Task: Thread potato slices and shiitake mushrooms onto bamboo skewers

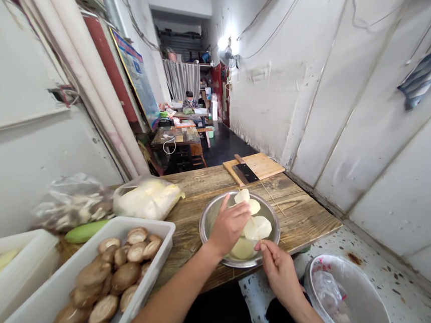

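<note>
A round metal bowl (204,221) stands near the front edge of the wooden table, with pale potato slices (243,249) lying in it. Over the bowl, my right hand (279,268) pinches the lower end of a thin wooden skewer. Several potato slices (258,228) are threaded along this skewer, which slants up and to the left. My left hand (230,227) is closed at the side of the threaded slices, its fingertips against them and one finger raised. The palm side of the left hand is hidden, so its exact grip is partly out of sight.
A cleaver (246,172) lies on a cutting board (266,165) behind the bowl, near a loose skewer (272,198). To the left are a white tub (169,235) of mushrooms, a green vegetable (85,231) and plastic bags. A bin (371,301) stands right; a person sits far back.
</note>
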Available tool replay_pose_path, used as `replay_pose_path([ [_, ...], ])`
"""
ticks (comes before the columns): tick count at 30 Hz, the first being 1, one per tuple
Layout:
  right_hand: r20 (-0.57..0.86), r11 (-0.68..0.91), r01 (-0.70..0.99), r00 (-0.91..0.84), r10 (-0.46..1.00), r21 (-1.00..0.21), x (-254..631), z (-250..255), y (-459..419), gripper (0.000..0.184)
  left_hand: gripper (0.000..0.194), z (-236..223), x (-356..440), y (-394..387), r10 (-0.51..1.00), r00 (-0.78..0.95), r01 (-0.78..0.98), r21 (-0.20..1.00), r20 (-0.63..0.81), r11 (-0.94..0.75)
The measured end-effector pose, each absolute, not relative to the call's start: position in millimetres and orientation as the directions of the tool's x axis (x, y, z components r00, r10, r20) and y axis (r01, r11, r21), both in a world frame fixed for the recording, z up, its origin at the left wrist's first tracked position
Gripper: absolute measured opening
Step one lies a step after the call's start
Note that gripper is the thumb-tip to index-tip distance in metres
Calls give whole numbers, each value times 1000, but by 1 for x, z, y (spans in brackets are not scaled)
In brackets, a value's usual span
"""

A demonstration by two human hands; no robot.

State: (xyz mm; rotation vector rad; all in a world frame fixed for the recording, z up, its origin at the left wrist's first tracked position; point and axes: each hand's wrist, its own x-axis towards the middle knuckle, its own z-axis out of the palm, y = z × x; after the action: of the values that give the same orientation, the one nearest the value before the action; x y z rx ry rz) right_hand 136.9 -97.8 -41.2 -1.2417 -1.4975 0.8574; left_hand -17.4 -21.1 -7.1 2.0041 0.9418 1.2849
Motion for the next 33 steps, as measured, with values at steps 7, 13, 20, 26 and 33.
replay_pose_path([
  [7,171,174,164,-29,985,-971,142,-56,-99,35,36,-4,-25,-18,905,-111,163,906,410,-391],
  [13,245,253,257,-64,967,-933,141,-52,-102,33,37,-9,-39,10,997,-18,-313,948,-71,62],
  [20,366,378,532,-133,921,-758,144,-65,-100,33,32,-4,-46,14,992,-4,-323,939,-128,120],
  [26,400,404,639,-160,902,-655,143,-79,-100,35,35,4,-43,9,984,137,-370,915,-114,158],
  [33,335,367,460,-151,930,-809,138,-68,-103,37,34,3,-46,16,967,177,-442,863,-183,244],
])
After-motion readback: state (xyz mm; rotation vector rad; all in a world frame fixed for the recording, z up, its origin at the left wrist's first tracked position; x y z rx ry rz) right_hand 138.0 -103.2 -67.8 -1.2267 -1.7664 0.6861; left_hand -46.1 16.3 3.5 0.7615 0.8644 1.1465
